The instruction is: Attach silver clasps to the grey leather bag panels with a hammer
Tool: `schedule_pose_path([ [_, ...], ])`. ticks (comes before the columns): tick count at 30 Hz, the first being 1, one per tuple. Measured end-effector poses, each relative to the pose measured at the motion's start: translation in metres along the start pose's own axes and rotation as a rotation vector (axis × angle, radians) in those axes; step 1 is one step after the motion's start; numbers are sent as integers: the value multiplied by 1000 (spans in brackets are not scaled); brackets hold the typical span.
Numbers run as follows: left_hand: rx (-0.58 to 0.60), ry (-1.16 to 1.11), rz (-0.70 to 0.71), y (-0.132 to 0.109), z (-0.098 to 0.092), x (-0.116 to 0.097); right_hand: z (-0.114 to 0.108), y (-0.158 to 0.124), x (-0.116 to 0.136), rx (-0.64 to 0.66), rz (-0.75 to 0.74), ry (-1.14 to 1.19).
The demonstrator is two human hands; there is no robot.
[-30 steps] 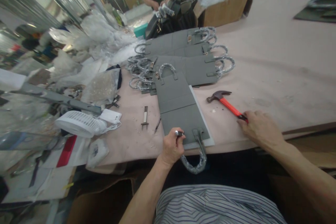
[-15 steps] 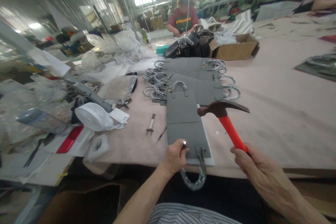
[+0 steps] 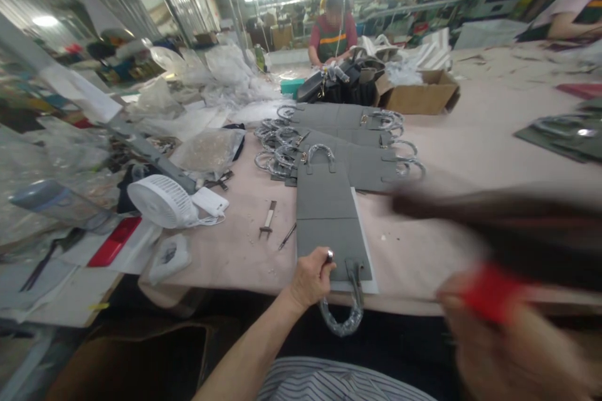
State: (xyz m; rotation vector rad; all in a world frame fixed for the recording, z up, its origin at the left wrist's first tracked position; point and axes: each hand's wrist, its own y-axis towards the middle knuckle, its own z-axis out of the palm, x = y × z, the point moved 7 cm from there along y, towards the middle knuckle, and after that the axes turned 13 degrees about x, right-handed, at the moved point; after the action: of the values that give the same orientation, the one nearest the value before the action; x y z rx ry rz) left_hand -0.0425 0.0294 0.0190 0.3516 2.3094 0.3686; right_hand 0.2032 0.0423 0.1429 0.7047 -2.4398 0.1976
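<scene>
A grey bag panel [image 3: 324, 200] lies lengthwise at the table's near edge, with a plastic-wrapped handle at each end. The near handle [image 3: 342, 324] hangs over the edge. My left hand [image 3: 313, 277] is closed round a small metal rod, perhaps a punch, whose shiny top [image 3: 329, 255] pokes out above the fingers. Its lower end is hidden by the hand, over the panel beside the near handle's tab. To the right, my right hand [image 3: 512, 338] grips a hammer by its red-orange handle [image 3: 493, 291]. Hammer head [image 3: 470, 225] and hand are raised and smeared by motion.
More grey panels [image 3: 338, 138] with wrapped handles are stacked beyond. Left of the panel lie a metal tool [image 3: 268, 219] and a thin pen-like tool [image 3: 287, 236]. A white fan [image 3: 162, 200] stands further left. A cardboard box [image 3: 423, 94] and a co-worker [image 3: 333, 31] are at the back.
The hammer in my right hand has come up and closer to the camera, moving right and blurring. My left hand stays at the same spot on the panel. The view has shifted slightly.
</scene>
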Motion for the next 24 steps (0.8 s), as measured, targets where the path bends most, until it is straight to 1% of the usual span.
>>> schedule_pose_path([
  [2,9,-3,11,0,2,0,20,0,2,78,-35,-41],
  [3,12,-7,12,0,3,1,26,1,0,115,-34,-55],
  [5,14,-20,-5,-1,4,2,31,6,-11,171,19,-53],
  [8,26,-44,-36,-2,3,5,32,18,-43,234,166,64],
  [10,57,-71,-46,-1,2,5,41,28,-73,281,276,152],
  [11,71,-88,-50,-1,1,5,47,32,-89,298,336,155],
  [13,101,-125,-59,0,-1,5,61,41,-118,305,436,60],
  [14,117,-145,-64,1,-1,4,66,44,-129,294,467,-12],
  [16,142,-182,-77,1,-3,4,74,51,-138,244,473,-137],
  [17,144,-195,-81,1,-4,4,78,55,-136,206,447,-174],
  [18,141,-203,-83,2,-5,4,81,59,-128,160,391,-196],
  [19,132,-204,-81,2,-7,4,84,63,-115,108,299,-212],
  [21,121,-192,-71,2,-9,4,95,71,-80,37,51,-193],
  [23,127,-172,-62,2,-9,4,114,75,-47,39,-168,-132],
  [24,126,-162,-58,2,-10,4,124,76,-36,58,-221,-101],
])
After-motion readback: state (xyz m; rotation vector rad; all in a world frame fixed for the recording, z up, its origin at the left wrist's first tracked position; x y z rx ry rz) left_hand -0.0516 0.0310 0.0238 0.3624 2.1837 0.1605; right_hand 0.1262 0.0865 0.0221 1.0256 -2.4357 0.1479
